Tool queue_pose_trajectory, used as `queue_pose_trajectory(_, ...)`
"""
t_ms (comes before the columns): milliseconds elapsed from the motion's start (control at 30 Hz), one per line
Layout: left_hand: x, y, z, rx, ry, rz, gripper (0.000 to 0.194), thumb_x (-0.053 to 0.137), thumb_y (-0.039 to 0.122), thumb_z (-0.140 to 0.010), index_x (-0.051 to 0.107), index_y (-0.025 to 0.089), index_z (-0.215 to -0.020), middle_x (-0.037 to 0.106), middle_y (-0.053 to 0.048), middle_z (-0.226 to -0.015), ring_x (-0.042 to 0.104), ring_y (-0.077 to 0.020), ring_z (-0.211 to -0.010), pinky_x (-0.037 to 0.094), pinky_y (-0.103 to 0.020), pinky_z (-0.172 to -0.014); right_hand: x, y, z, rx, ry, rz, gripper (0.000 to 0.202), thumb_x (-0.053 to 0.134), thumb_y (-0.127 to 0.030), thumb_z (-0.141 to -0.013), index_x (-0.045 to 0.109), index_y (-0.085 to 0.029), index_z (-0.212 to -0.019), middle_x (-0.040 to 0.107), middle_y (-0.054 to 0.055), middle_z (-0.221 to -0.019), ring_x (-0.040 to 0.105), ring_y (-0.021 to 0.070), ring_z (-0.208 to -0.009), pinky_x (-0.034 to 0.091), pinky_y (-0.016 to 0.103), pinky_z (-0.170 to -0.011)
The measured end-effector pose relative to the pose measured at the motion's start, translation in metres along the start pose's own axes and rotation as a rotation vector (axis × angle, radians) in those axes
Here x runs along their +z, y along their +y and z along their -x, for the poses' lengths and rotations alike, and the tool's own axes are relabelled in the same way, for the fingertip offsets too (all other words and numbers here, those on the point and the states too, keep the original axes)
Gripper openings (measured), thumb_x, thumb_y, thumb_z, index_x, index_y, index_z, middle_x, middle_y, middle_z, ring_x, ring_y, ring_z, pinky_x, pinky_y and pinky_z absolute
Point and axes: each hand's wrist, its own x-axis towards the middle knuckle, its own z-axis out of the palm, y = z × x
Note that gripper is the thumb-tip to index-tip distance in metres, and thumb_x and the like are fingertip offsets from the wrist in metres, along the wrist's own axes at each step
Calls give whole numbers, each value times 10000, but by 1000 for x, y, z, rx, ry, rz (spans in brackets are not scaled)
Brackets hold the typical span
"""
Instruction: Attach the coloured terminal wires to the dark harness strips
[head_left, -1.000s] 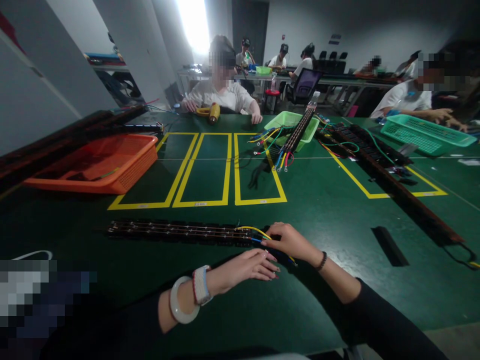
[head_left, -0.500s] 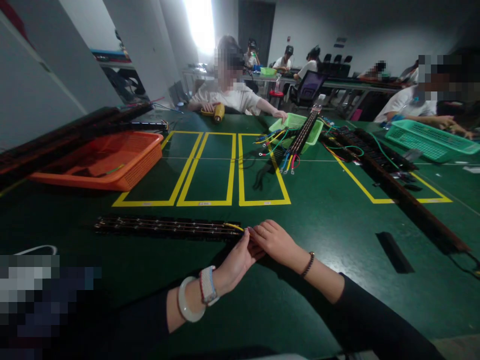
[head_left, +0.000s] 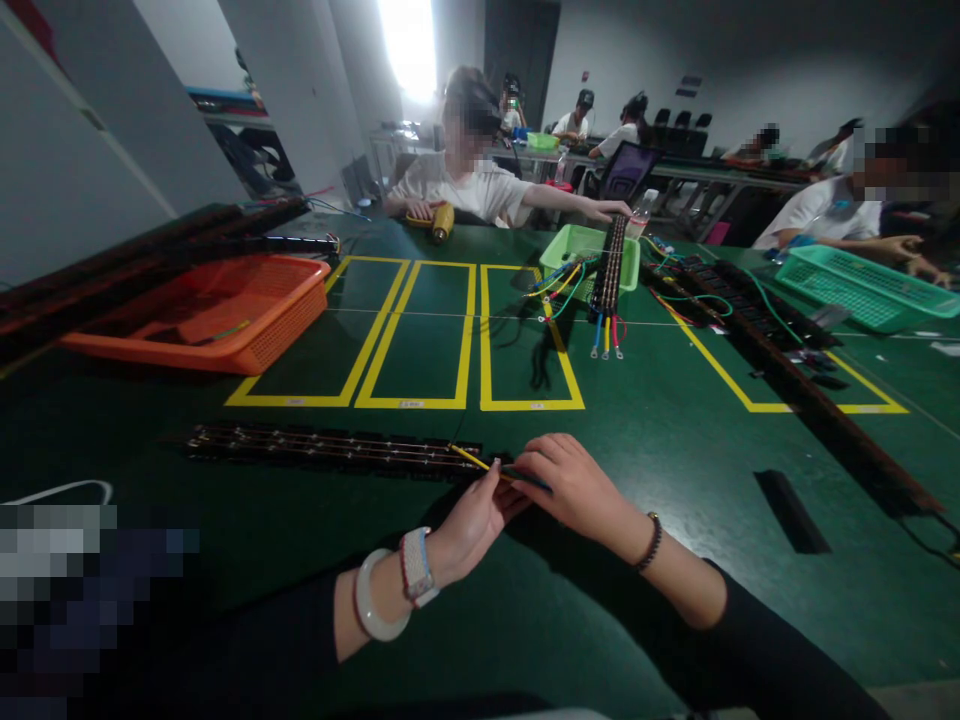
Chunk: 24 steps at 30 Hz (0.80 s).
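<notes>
A long black strip assembly (head_left: pixel 330 448) with metal rails lies crosswise on the green table in front of me. From its right end a yellow wire (head_left: pixel 470 458) runs into my left hand (head_left: pixel 472 525), whose thumb and fingers are closed around it. My right hand (head_left: pixel 574 485) meets the left one, fingers curled in a pinch over a dark, slender piece (head_left: pixel 529 478) beside the wires. Whether that piece is a wire or a sleeve I cannot tell. The wire ends are hidden between my fingers.
An orange basket (head_left: pixel 262 345) stands at left beneath long dark strips (head_left: pixel 150 250). Across the table, a co-worker's hand (head_left: pixel 607 210) touches a wired strip (head_left: pixel 611 270) resting on a green basket (head_left: pixel 555 245). At right are a black piece (head_left: pixel 791 512), another long strip (head_left: pixel 840 420) and a teal basket (head_left: pixel 862 285).
My right hand has shifted slightly right, and a dark slender piece now shows under its fingers. The yellow wire lies straighter. Opposite, the co-worker's arm reached right and the wired strip swung more upright.
</notes>
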Motion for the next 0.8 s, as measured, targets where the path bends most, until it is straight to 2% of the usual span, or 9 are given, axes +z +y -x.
queue_pose_trajectory(133,-2,0,1,-6,16,-22,211,536,331,-876,617,138,-896,643,-64,-963,580,-165,-946,407,-357,-955,-1,-1,2,-38,-62,116,161,611,-324,-850,597,-170,-897,572,80,-874,495,214,-818,397,345,-730)
queue_pose_trajectory(300,-1,0,1,-4,-11,-19,235,558,350,-863,609,136,-946,640,-75,-1017,575,-165,-996,381,-355,-997,12,-3,5,1,-111,195,5,579,-172,-854,583,-168,-853,577,60,-823,501,202,-757,379,325,-680)
queue_pose_trajectory(467,2,1,2,3,-96,-24,265,556,386,-857,600,137,-935,634,-103,-1076,551,-210,-1097,348,-401,-1037,11,2,3,84,-71,27,66,534,-155,-872,584,-174,-834,594,41,-768,547,175,-728,413,296,-672)
queue_pose_trajectory(633,0,1,3,-44,-16,-94,305,555,412,-853,577,167,-1035,590,-103,-1185,524,-209,-1155,311,-415,-1073,18,20,4,195,74,-222,119,484,-187,-915,593,-196,-961,625,46,-874,598,156,-786,478,266,-694)
queue_pose_trajectory(700,0,1,3,-45,-27,-126,311,533,412,-865,572,161,-1046,596,-110,-1161,525,-211,-1154,318,-424,-1071,25,28,4,181,102,-259,167,448,-192,-935,601,-200,-1001,627,55,-911,605,160,-825,492,275,-728)
queue_pose_trajectory(800,0,2,3,-23,-43,-149,269,528,373,-875,577,134,-990,624,-119,-1056,549,-220,-1116,346,-434,-1055,33,36,4,155,79,-271,195,434,-164,-937,603,-192,-1032,622,60,-917,606,160,-843,499,271,-741)
